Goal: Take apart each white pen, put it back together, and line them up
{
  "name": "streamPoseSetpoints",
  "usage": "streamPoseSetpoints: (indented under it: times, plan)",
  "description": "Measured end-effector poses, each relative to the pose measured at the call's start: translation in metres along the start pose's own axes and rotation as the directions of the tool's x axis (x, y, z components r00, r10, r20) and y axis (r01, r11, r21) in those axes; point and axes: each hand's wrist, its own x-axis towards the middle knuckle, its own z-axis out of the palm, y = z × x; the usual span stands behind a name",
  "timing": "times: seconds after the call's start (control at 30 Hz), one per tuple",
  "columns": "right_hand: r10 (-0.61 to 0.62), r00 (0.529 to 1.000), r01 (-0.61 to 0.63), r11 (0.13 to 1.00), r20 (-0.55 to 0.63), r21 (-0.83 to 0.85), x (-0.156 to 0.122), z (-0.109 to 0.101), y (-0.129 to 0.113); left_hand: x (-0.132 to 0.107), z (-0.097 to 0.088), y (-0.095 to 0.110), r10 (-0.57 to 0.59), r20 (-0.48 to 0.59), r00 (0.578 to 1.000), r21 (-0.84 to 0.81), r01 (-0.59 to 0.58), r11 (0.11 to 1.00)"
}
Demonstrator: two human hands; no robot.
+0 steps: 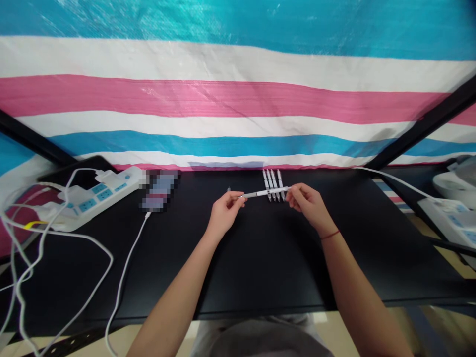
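Right now a slim white pen (260, 194) sits level between my hands, just above the black tabletop (260, 267), pinched narrowly at both ends by my left hand (225, 213) and right hand (307, 203). It crosses right over four matching pens (272, 184), lying side by side and tilted slightly, their glossy plastic barrels clipped and metal-tipped. Off to my left, a white power strip (100, 196) trails a tangle of white cables (126, 277) beside a pixelated, blurred-out block (159, 191). A second power strip (451, 218) sits far right. Behind it all hangs a striped pink, white and blue tarp (223, 99). My forearms angle inward, a red string bracelet (330, 235) on my right wrist.
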Motion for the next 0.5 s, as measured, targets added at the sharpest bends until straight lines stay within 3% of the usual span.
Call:
streamPoseSetpoints:
  times: [0.1,0.3,0.5]
  plan:
    - [-0.017,1.0,0.017,0.999,-0.009,0.045,0.0001,0.0001,0.0001,-0.0002,0.0001,-0.0001,0.001,-0.002,1.0,0.009,-0.001,1.0]
    - [-0.045,0.999,0.044,0.992,-0.008,-0.114,0.0,0.0001,-0.0005,-0.001,0.0008,0.0007,-0.002,0.004,1.0,0.004,0.002,1.0]
    - [-0.061,0.998,0.062,0.997,0.023,-0.047,-0.0013,0.003,-0.0026,-0.0002,0.0004,-0.0012,-0.014,0.017,1.0,-0.048,0.015,0.999]
